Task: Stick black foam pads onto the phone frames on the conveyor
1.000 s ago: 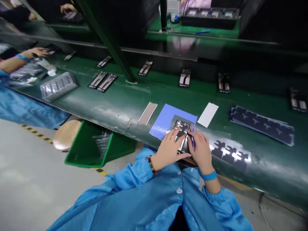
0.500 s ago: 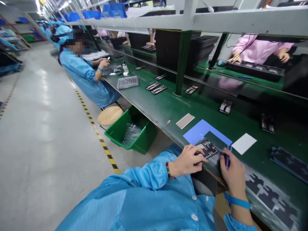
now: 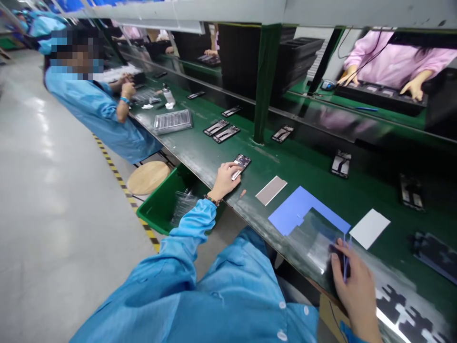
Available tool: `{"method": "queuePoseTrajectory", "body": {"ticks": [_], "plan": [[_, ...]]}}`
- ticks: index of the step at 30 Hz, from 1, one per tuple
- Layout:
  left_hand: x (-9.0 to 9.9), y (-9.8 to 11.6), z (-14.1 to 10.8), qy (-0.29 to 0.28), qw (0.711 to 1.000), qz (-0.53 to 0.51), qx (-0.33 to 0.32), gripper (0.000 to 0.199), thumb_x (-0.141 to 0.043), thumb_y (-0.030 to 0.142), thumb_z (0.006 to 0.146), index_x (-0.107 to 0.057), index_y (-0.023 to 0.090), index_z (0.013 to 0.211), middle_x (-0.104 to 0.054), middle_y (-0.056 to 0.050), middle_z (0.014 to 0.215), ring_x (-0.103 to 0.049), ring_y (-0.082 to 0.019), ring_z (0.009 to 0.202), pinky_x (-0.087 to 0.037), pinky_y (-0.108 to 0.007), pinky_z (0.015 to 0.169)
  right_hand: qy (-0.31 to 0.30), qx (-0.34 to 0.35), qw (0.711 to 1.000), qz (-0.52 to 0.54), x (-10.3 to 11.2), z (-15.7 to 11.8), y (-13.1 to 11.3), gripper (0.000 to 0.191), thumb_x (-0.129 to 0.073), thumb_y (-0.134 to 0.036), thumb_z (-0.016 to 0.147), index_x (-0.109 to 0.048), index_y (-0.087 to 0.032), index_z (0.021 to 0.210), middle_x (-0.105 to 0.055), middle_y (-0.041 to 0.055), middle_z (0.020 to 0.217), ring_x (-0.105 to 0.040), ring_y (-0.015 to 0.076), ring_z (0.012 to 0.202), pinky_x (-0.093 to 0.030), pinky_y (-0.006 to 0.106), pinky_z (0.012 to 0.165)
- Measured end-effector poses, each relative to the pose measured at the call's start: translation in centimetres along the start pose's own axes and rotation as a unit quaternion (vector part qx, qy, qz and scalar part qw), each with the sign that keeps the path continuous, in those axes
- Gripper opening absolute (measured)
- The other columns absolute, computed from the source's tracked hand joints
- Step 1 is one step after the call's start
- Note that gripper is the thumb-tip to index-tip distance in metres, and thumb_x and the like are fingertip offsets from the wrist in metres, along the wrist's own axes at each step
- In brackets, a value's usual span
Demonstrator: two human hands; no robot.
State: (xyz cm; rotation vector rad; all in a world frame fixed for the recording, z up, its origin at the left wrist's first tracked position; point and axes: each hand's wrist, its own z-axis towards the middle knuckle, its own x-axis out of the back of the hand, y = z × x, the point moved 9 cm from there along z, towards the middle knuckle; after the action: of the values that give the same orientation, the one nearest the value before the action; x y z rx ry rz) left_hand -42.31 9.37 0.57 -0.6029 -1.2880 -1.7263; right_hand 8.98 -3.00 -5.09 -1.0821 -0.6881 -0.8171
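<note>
My left hand (image 3: 225, 178) reaches out to the left along the bench, its fingers closed over an opened phone body (image 3: 243, 161) at the table's near side. Between the fingers of my right hand (image 3: 352, 281) is a pair of blue tweezers (image 3: 346, 262), tips pointing away from me. Something dark lies by the right fingers; I cannot make out what. In front of that hand are a blue sheet (image 3: 296, 202), a clear film (image 3: 310, 238) and a white card (image 3: 370, 228). A grey-brown rectangular piece (image 3: 271, 190) lies between my two hands.
Several opened phone bodies (image 3: 282, 134) lie along the green bench (image 3: 246, 200). A green bin (image 3: 153, 214) and a round stool (image 3: 148, 177) stand below its edge. A co-worker in blue (image 3: 85, 100) sits at left. A green post (image 3: 266, 85) rises from the bench.
My left hand has carried the phone body away from the blue sheet, leftward and farther along the bench. The right hand keeps the tweezers near the same place. The view has shifted somewhat.
</note>
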Motion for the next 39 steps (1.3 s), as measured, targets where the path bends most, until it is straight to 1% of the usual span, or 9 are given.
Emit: {"method": "queuePoseTrajectory", "body": {"ticks": [3, 9, 14, 18, 23, 27, 32, 36, 39], "plan": [[-2.8, 2.8, -0.4, -0.028, 0.999, 0.008, -0.029, 0.038, -0.073, 0.04, 0.106, -0.073, 0.027, 0.142, -0.065, -0.01, 0.159, -0.057, -0.031, 0.149, -0.044, -0.052, 0.132, 0.009, -0.004, 1.0, 0.002, 0.4, -0.1, -0.5, 0.045, -0.052, -0.059, 0.109, -0.07, -0.026, 0.134, -0.077, 0.0163, 0.147, -0.07, 0.0424, 0.139, -0.053, 0.062, 0.116], [-7.5, 8.2, -1.5, -0.053, 0.998, 0.027, -0.033, 0.086, -0.081, 0.067, 0.097, -0.058, 0.018, 0.164, -0.054, -0.022, 0.172, -0.05, -0.047, 0.154, -0.043, -0.063, 0.128, 0.007, -0.004, 1.0, -0.014, 0.6, 0.3, -1.7, 0.037, -0.051, -0.049, 0.112, -0.071, -0.026, 0.133, -0.075, 0.0131, 0.152, -0.071, 0.0367, 0.137, -0.051, 0.055, 0.117], [-7.3, 9.7, -2.3, -0.052, 0.997, 0.03, -0.056, 0.071, -0.078, 0.063, 0.101, -0.062, 0.025, 0.159, -0.065, -0.014, 0.163, -0.056, -0.04, 0.149, -0.047, -0.057, 0.123, 0.022, 0.006, 1.0, -0.02, 0.5, 0.7, -2.3, 0.033, -0.052, -0.041, 0.111, -0.072, -0.025, 0.132, -0.077, 0.0121, 0.148, -0.071, 0.0338, 0.137, -0.049, 0.051, 0.117], [-7.3, 9.8, -2.5, -0.064, 0.995, 0.035, -0.063, 0.036, -0.063, 0.038, 0.11, -0.076, 0.027, 0.141, -0.069, -0.008, 0.16, -0.056, -0.036, 0.147, -0.047, -0.057, 0.124, 0.027, 0.013, 0.999, -0.015, 0.5, 0.9, -2.7, 0.03, -0.054, -0.036, 0.11, -0.072, -0.024, 0.131, -0.077, 0.012, 0.149, -0.071, 0.0324, 0.138, -0.048, 0.05, 0.117], [-8.1, 9.4, -2.1, -0.076, 0.995, 0.045, -0.045, 0.041, -0.051, 0.02, 0.109, -0.079, 0.029, 0.138, -0.071, -0.002, 0.158, -0.057, -0.031, 0.147, -0.04, -0.054, 0.131, 0.021, 0.022, 1.0, -0.004, 0.6, 1.1, -3.2, 0.03, -0.053, -0.032, 0.11, -0.071, -0.023, 0.133, -0.078, 0.0132, 0.145, -0.068, 0.0328, 0.142, -0.047, 0.052, 0.119], [-5.7, 7.7, -0.5, -0.034, 0.996, 0.078, 0.026, 0.046, -0.056, 0.035, 0.111, -0.07, 0.024, 0.153, -0.056, -0.01, 0.173, -0.047, -0.032, 0.16, -0.033, -0.051, 0.137, 0.029, 0.037, 0.999, -0.006, 0.7, 0.9, -3.7, 0.03, -0.052, -0.03, 0.11, -0.07, -0.022, 0.133, -0.078, 0.014, 0.143, -0.07, 0.0346, 0.139, -0.049, 0.054, 0.119], [-0.6, 3.5, 2.3, 0.005, 0.981, 0.098, 0.169, 0.069, -0.068, 0.04, 0.102, -0.057, 0.006, 0.161, -0.052, -0.034, 0.169, -0.044, -0.051, 0.159, -0.033, -0.07, 0.132, 0.037, 0.048, 0.998, -0.004, 0.6, 0.7, -4.5, 0.027, -0.053, -0.026, 0.11, -0.068, -0.023, 0.132, -0.079, 0.013, 0.141, -0.071, 0.0348, 0.136, -0.051, 0.054, 0.117], [1.3, 2.2, 3.1, -0.022, 0.979, 0.047, 0.197, 0.064, -0.074, 0.044, 0.097, -0.065, 0.008, 0.15, -0.07, -0.03, 0.148, -0.059, -0.046, 0.147, -0.043, -0.064, 0.126, 0.042, 0.044, 0.998, 0.012, 0.9, 0.6, -4.8, 0.026, -0.054, -0.024, 0.111, -0.068, -0.024, 0.132, -0.078, 0.0128, 0.145, -0.069, 0.0344, 0.143, -0.05, 0.056, 0.122], [0.8, 3.8, 1.2, -0.063, 0.977, -0.029, 0.202, 0.073, -0.069, 0.055, 0.1, -0.059, 0.011, 0.157, -0.078, -0.021, 0.129, -0.075, -0.035, 0.12, -0.06, -0.051, 0.107, 0.036, 0.024, 0.998, 0.045, 1.1, 0.6, -4.7, 0.024, -0.055, -0.027, 0.112, -0.068, -0.025, 0.132, -0.078, 0.012, 0.146, -0.07, 0.0339, 0.142, -0.051, 0.057, 0.122]]}}
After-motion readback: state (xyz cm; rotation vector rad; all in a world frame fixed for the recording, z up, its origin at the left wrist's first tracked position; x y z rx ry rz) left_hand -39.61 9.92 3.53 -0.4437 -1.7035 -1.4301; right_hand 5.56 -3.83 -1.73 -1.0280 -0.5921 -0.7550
